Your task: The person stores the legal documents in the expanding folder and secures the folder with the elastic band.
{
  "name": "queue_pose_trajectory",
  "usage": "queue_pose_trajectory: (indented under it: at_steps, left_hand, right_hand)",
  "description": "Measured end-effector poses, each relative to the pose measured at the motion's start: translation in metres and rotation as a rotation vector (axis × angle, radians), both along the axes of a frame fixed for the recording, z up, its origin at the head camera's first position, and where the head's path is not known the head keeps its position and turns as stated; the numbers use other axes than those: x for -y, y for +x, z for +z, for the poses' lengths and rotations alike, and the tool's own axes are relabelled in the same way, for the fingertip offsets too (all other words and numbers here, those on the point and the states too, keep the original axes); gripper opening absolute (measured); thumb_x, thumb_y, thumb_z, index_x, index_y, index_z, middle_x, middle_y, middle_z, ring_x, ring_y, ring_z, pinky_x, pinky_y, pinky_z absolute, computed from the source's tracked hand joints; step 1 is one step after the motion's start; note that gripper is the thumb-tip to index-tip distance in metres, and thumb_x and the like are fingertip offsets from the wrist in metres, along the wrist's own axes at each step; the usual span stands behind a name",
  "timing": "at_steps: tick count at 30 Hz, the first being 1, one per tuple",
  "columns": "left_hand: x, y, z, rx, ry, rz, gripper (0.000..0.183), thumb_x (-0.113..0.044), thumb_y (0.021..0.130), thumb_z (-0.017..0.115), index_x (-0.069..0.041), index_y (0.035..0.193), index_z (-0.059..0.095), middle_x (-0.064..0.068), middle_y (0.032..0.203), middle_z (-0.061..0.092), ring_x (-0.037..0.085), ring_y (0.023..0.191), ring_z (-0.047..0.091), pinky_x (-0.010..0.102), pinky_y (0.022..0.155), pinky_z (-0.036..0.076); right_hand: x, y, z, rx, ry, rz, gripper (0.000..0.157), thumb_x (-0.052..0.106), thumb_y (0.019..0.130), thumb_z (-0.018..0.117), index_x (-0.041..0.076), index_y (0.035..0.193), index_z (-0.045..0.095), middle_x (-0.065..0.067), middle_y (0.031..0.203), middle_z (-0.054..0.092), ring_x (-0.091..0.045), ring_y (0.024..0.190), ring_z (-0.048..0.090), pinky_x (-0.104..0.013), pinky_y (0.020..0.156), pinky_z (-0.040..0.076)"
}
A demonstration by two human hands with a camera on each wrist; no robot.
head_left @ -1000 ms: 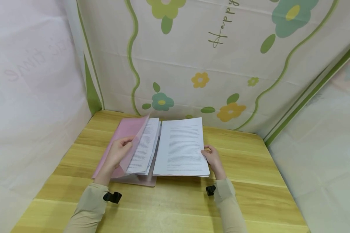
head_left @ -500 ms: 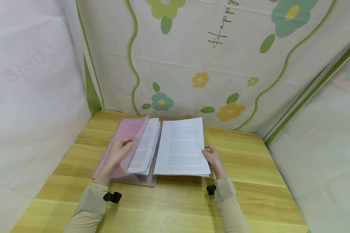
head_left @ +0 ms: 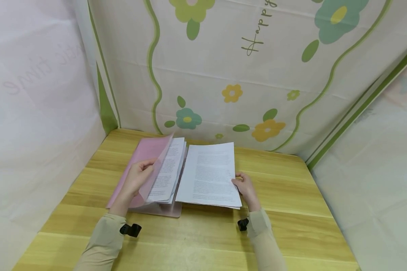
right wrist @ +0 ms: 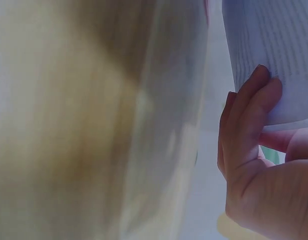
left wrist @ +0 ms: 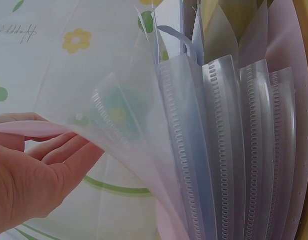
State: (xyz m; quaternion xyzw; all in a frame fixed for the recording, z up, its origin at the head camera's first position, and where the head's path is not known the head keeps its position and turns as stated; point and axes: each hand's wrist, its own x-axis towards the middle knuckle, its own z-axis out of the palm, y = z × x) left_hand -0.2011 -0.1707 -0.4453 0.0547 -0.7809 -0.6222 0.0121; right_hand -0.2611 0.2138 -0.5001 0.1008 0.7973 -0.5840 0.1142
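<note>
A pink expanding file folder (head_left: 149,148) lies on the left part of the table. My left hand (head_left: 137,178) pinches the edge of its pink cover between thumb and fingers and keeps it lifted. Printed sheets (head_left: 166,175) show inside, beneath the cover. In the left wrist view, translucent pleated pockets (left wrist: 224,145) stand fanned apart beside that hand. Just right of the folder, a thin stack of printed papers (head_left: 210,173) is held by its right edge in my right hand (head_left: 245,189). From the right wrist view, the fingers (right wrist: 249,110) lie on one face of the stack, the thumb on the other.
The wooden table (head_left: 190,241) extends around the folder. A white cloth wall with flowers (head_left: 203,67) rises right behind it, and plain cloth sides (head_left: 37,131) close in left and right. Each wrist wears a small black camera (head_left: 130,230).
My right hand has drawn the paper stack slightly toward me and left, and the sheets tilt a little. The left hand and the cover have stayed in place.
</note>
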Motion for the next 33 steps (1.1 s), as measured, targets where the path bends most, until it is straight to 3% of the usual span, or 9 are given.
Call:
queue_pose_trajectory:
  at_steps: [13, 19, 33]
  left_hand:
    - [0.001, -0.001, 0.001, -0.01, -0.055, 0.008, 0.041, -0.011, 0.097, 0.048, 0.004, 0.134, 0.058, 0.024, 0.13, 0.064, 0.003, 0.092, 0.056, 0.009, 0.075, 0.046]
    - [0.001, 0.0, 0.001, -0.015, -0.019, 0.002, 0.04, -0.011, 0.098, 0.049, 0.006, 0.133, 0.058, 0.028, 0.125, 0.066, 0.002, 0.083, 0.062, 0.011, 0.071, 0.049]
    - [0.001, 0.0, 0.001, -0.016, -0.059, 0.008, 0.039, -0.011, 0.097, 0.049, 0.004, 0.132, 0.059, 0.025, 0.127, 0.066, 0.004, 0.093, 0.058, 0.009, 0.078, 0.045]
  right_hand:
    - [-0.006, 0.004, -0.011, -0.025, 0.024, -0.016, 0.024, 0.008, 0.099, 0.054, -0.004, 0.12, 0.054, -0.014, 0.09, 0.07, -0.013, 0.066, 0.063, -0.028, 0.061, 0.05]
    - [-0.007, 0.004, -0.012, -0.032, 0.029, -0.023, 0.023, 0.007, 0.099, 0.053, -0.003, 0.12, 0.055, -0.012, 0.089, 0.07, -0.011, 0.064, 0.062, -0.027, 0.061, 0.049]
    - [0.01, 0.0, 0.0, -0.039, 0.059, -0.033, 0.029, 0.009, 0.098, 0.055, 0.002, 0.126, 0.056, -0.022, 0.106, 0.069, -0.015, 0.072, 0.065, -0.027, 0.062, 0.052]
